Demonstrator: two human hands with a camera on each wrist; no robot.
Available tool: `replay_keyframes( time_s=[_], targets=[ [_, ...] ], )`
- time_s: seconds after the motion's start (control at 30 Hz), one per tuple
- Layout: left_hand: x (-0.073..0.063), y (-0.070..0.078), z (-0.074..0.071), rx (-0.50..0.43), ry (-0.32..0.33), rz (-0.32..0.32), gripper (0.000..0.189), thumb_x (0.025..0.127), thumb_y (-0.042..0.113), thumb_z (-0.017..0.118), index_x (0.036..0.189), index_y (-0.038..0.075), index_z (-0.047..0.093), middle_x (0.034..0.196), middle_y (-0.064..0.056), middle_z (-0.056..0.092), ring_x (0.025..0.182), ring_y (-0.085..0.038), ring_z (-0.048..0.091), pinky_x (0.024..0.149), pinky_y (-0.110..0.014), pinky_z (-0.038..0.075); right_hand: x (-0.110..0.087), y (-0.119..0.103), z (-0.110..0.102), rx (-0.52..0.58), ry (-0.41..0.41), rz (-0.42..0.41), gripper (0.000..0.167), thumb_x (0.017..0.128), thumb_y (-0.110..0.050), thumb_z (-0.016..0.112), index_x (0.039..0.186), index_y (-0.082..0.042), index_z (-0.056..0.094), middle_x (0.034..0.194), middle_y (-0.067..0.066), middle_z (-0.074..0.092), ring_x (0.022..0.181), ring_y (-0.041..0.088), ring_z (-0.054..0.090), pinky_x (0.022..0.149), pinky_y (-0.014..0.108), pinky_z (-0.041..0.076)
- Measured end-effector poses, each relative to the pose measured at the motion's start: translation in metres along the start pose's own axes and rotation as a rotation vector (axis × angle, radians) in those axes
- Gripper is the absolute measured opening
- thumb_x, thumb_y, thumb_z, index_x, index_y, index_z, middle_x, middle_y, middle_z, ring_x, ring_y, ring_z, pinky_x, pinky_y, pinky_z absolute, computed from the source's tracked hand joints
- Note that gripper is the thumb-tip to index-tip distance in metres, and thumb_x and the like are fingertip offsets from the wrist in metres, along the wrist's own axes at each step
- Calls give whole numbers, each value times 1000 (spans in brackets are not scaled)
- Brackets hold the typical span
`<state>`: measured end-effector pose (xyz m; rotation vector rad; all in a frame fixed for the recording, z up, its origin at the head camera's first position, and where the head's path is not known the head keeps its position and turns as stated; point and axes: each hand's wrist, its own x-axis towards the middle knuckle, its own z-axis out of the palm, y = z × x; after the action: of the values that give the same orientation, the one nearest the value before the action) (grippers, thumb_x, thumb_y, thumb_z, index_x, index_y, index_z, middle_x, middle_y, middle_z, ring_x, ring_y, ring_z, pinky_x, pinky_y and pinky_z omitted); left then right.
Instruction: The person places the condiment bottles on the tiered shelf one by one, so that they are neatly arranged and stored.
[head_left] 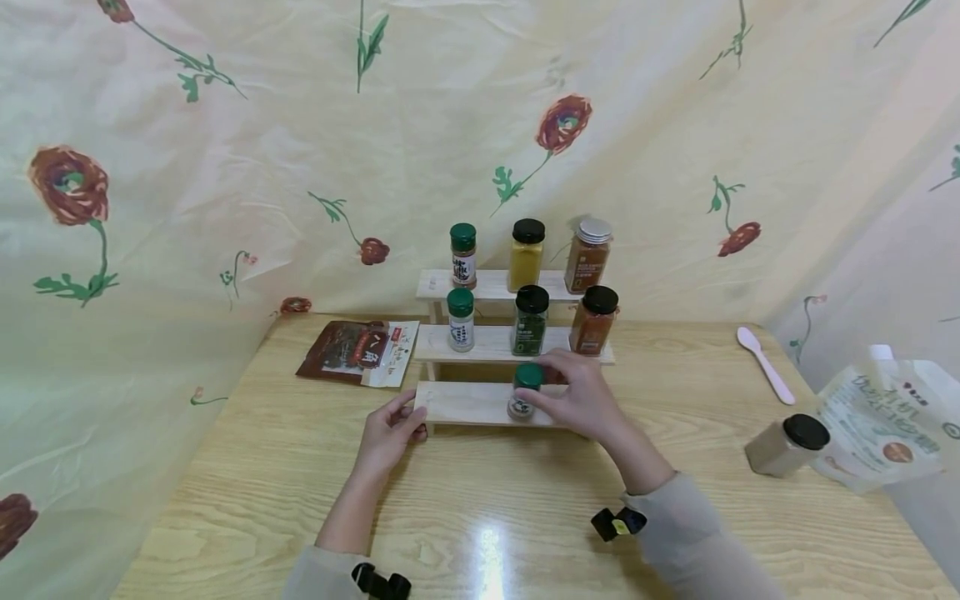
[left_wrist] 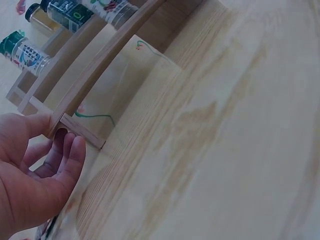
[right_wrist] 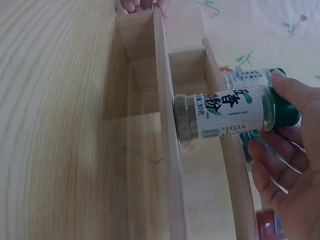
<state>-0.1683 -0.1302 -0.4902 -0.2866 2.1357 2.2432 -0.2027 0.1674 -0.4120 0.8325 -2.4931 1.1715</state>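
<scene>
A three-tier wooden spice rack [head_left: 461, 403] stands against the cloth backdrop. My left hand [head_left: 387, 435] grips the left end of its lowest shelf; in the left wrist view the thumb lies against the board with the fingers curled at its underside. My right hand [head_left: 587, 398] pinches the green cap of a small spice jar [right_wrist: 227, 116] between thumb and fingers. That jar stands upright at the lowest shelf, its base at the board, with a white label and brownish powder inside. The right hand partly hides the shelf's right end.
Behind, the middle tier bears a green-capped jar [head_left: 461, 321], a dark green herb jar [head_left: 529, 321] and a red-brown jar [head_left: 593, 322]. Three more stand on top. A brown packet [head_left: 348, 352] lies left; a spoon [head_left: 765, 365], black-lidded jar [head_left: 780, 450] and white pouch [head_left: 885, 421] lie right.
</scene>
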Motion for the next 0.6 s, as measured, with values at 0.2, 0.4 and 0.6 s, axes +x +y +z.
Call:
replay_keyframes(
  time_s=[0.2,0.4,0.6],
  targets=[
    [0,-1,-1,-10,-5,9,47,98,3,67,142,-4,54,99,-10,61,78,-14,66,71,-23,62,15,-7,11,-50,1,-22,39,80,-29,89,108,-6,74,95,0,69,83,17,62,69,33,56],
    [2,-2,-1,-9,4,15,45,97,2,67,141,-4,55,97,-10,62,76,-13,66,69,-22,61,25,-13,24,-53,-24,-30,40,81,-28,88,109,-4,74,94,2,69,82,17,63,70,31,56],
    [1,-2,-1,-22,-8,8,46,98,1,66,142,-4,54,98,-11,61,77,-13,66,70,-24,62,26,-16,32,-45,-55,-20,39,83,-29,87,109,-4,73,94,0,68,82,16,63,71,32,56]
  ],
)
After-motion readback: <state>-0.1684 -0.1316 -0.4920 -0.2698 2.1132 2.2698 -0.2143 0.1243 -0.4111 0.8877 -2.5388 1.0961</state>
